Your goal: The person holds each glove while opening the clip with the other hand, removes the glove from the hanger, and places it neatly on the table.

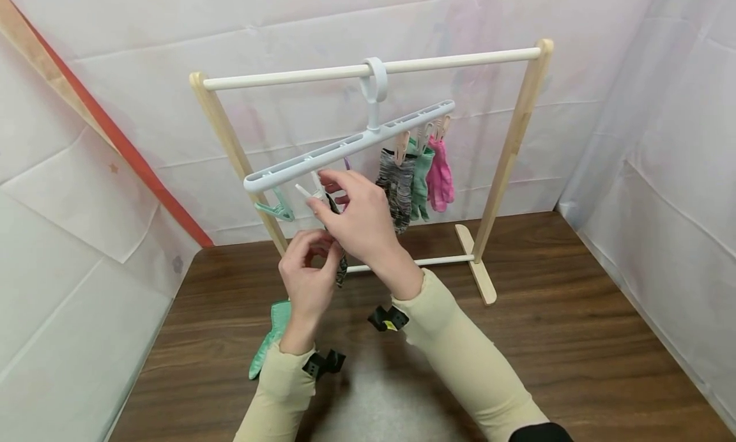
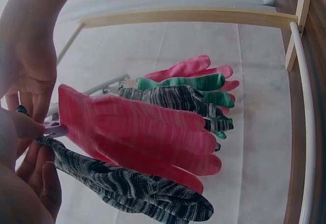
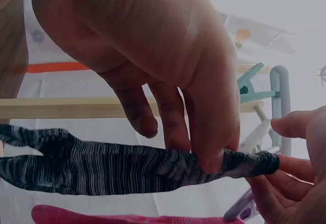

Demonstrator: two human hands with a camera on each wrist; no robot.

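A black-and-grey striped glove (image 3: 102,168) stretches between both hands below a white clip hanger (image 1: 345,147). My right hand (image 1: 323,191) pinches the glove near its cuff, right beside a white clip (image 1: 307,191). My left hand (image 1: 321,249) grips the same glove lower down, fingers curled round the fabric. In the left wrist view a pink glove (image 2: 137,132) hangs just behind the striped glove (image 2: 142,191). Three more gloves hang at the hanger's right end: striped (image 1: 397,186), green (image 1: 422,177) and pink (image 1: 439,174).
The hanger hooks over the white rod (image 1: 460,60) of a wooden rack (image 1: 508,154) on a dark wood table (image 1: 575,340). A teal clip (image 1: 276,209) dangles at the hanger's left end. A green glove (image 1: 269,340) lies on the table by my left forearm. White sheets wall three sides.
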